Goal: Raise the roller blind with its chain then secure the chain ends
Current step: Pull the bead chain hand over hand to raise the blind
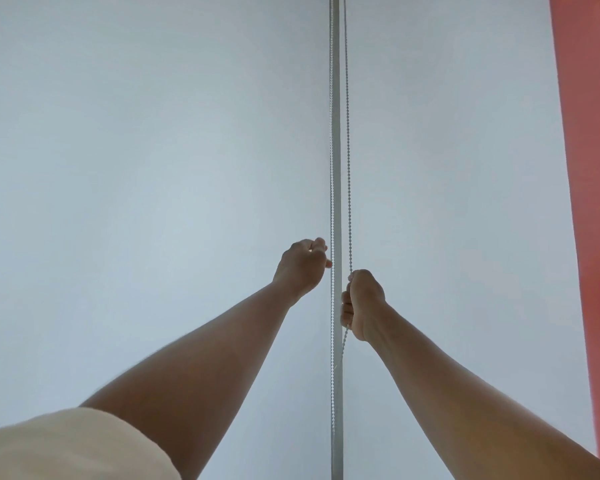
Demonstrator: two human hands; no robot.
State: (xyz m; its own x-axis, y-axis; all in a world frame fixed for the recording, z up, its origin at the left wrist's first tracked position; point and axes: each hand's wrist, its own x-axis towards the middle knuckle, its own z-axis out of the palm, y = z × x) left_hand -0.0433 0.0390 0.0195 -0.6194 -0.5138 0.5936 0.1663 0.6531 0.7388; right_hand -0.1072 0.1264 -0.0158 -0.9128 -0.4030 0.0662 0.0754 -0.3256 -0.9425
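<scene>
Two pale grey roller blinds (153, 150) fill the view, split by a grey vertical frame bar (336, 168). A bead chain hangs in two strands along the bar: a left strand (332, 133) and a right strand (347, 133). My left hand (302, 266) is raised beside the left strand, fingers curled, thumb and fingertips pinching it. My right hand (361, 304) sits lower, fist wrapped round the right strand, which comes out below the fist. The blinds' bottom edges are out of view.
A salmon-red curtain or wall strip (589, 202) runs down the right edge. My cream sleeve (73, 448) shows at the lower left. The right blind (447, 150) lies between the bar and the red strip.
</scene>
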